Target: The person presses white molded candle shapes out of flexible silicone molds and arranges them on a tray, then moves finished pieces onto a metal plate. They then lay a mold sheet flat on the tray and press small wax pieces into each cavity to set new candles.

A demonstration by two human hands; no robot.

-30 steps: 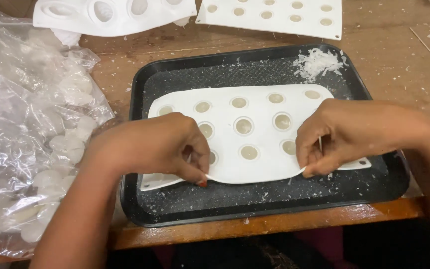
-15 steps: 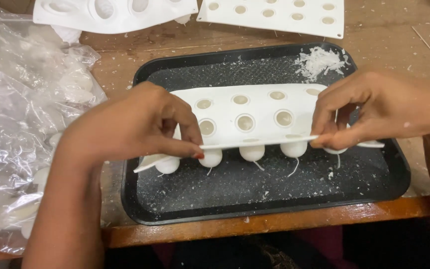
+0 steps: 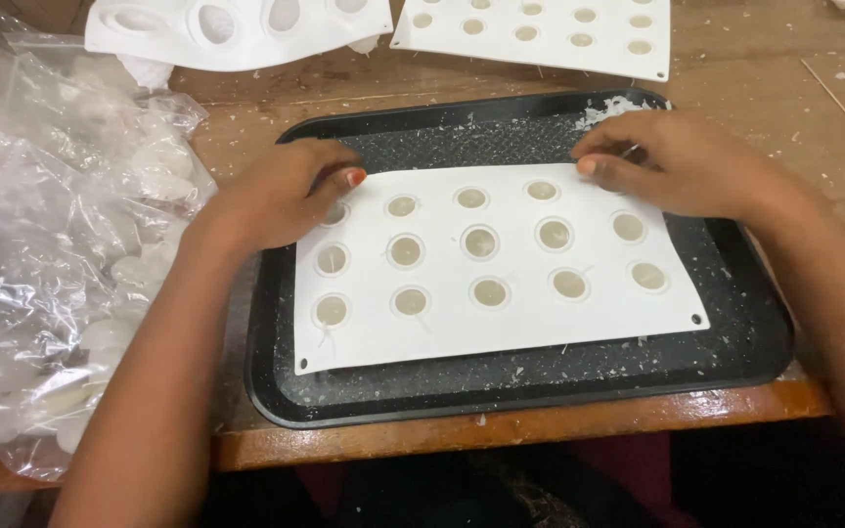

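The left hand (image 3: 281,196) hides the white mould's (image 3: 501,269) far-left cavity.

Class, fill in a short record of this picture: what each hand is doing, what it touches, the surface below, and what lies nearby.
left hand: rests on far left corner of white mould sheet
right hand: fingers on its far right edge
sheet: flat, filled round cavities, thin wicks
under sheet: black tray
tray on: wooden table
left side: clear plastic bag
far side: two more white moulds

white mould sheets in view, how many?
3: one on the black tray under both hands, mould sheet; two at the table's far edge, partly cropped.
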